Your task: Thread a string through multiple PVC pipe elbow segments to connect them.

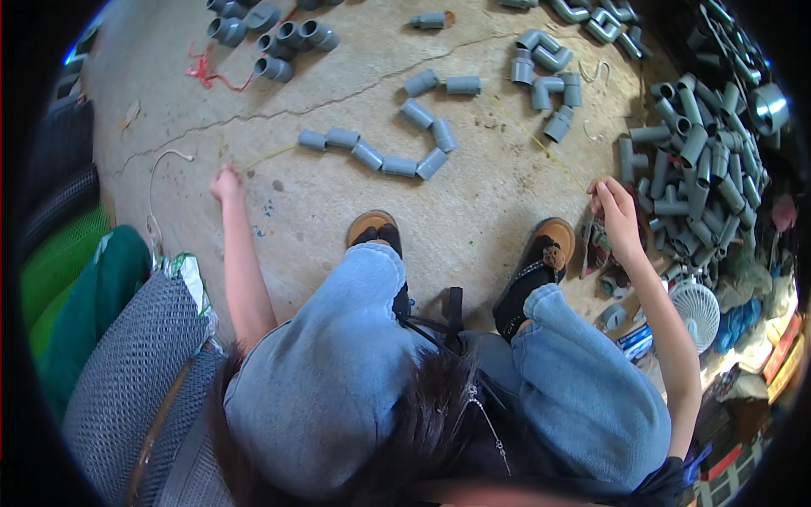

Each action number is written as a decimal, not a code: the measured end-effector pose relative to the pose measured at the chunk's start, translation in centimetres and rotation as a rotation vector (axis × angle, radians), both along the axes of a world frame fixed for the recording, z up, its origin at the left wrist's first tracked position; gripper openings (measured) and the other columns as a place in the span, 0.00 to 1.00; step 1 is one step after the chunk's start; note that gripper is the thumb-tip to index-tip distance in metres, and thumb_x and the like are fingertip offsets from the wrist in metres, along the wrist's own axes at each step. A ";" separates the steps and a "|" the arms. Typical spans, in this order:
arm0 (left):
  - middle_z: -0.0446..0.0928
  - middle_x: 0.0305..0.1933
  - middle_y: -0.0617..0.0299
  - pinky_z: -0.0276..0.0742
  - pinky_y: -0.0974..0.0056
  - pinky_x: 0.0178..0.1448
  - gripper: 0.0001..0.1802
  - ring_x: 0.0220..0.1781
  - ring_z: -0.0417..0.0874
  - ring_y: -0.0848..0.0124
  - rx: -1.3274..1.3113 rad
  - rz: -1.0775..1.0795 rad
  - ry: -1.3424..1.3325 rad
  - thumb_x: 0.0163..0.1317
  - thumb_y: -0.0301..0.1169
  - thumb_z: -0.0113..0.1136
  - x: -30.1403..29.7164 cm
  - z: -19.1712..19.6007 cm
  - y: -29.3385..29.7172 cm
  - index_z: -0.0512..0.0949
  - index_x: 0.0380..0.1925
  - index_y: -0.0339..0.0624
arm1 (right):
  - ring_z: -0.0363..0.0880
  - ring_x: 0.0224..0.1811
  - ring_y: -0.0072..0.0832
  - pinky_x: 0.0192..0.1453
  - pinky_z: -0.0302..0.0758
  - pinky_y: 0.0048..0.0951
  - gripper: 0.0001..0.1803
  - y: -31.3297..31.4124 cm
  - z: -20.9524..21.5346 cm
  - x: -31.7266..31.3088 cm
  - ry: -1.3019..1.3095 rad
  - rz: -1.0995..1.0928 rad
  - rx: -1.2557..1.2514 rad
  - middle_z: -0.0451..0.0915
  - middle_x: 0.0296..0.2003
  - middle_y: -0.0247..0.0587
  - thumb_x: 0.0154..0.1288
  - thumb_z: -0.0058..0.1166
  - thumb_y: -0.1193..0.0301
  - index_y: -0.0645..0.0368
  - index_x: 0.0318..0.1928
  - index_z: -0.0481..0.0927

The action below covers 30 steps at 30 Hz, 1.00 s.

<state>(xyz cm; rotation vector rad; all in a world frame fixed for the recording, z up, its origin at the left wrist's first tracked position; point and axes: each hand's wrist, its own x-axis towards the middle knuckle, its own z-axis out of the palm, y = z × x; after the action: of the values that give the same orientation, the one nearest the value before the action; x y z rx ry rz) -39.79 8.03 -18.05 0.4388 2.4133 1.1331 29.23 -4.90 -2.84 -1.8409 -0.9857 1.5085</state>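
My left hand point(225, 183) is stretched out to the left over the concrete floor, fingers pinched on one end of a thin yellowish string point(269, 154). The string runs through a winding chain of short grey pipe couplings point(399, 166) lying on the floor ahead of my feet. From the chain's far end it comes back down to my right hand point(614, 207), which pinches the other end. Both arms are spread wide and the string looks taut near each hand.
A big pile of grey pipe fittings point(693, 169) lies at the right, with more elbows point(549, 68) and couplings point(262, 34) at the far side. Red string point(207, 72), a white wire point(160, 169), a small white fan point(697, 308), green mesh point(59, 270) and a grey woven bag point(135, 363) surround me.
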 end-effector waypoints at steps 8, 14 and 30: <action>0.66 0.23 0.59 0.65 0.67 0.24 0.05 0.21 0.64 0.71 0.711 -0.316 -0.268 0.63 0.24 0.45 7.5 11.7 3.4 0.60 0.30 0.41 | 0.68 0.24 0.27 0.29 0.65 0.28 0.06 -4.2 -2.2 1.7 -0.519 0.289 0.114 0.67 0.22 0.41 0.54 0.53 0.74 0.63 0.32 0.74; 0.65 0.24 0.60 0.57 0.68 0.22 0.04 0.20 0.60 0.75 0.794 -0.507 -0.104 0.63 0.24 0.45 13.3 18.1 5.4 0.60 0.34 0.41 | 0.72 0.30 0.37 0.35 0.69 0.32 0.07 -7.3 -3.5 2.8 -0.451 0.407 0.047 0.70 0.28 0.46 0.51 0.55 0.77 0.64 0.32 0.75; 0.65 0.24 0.61 0.58 0.71 0.24 0.06 0.23 0.60 0.76 0.767 -0.684 -0.121 0.64 0.24 0.45 20.2 19.5 4.7 0.61 0.38 0.39 | 0.74 0.39 0.39 0.43 0.72 0.34 0.12 -11.2 -5.2 2.2 -0.583 0.703 0.380 0.74 0.34 0.43 0.50 0.47 0.80 0.61 0.38 0.74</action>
<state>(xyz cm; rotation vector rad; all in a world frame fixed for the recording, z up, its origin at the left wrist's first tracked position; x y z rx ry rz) -19.60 12.77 1.46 1.2620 1.4304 1.6147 31.44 -16.07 -8.03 -1.7557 -2.2028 0.9875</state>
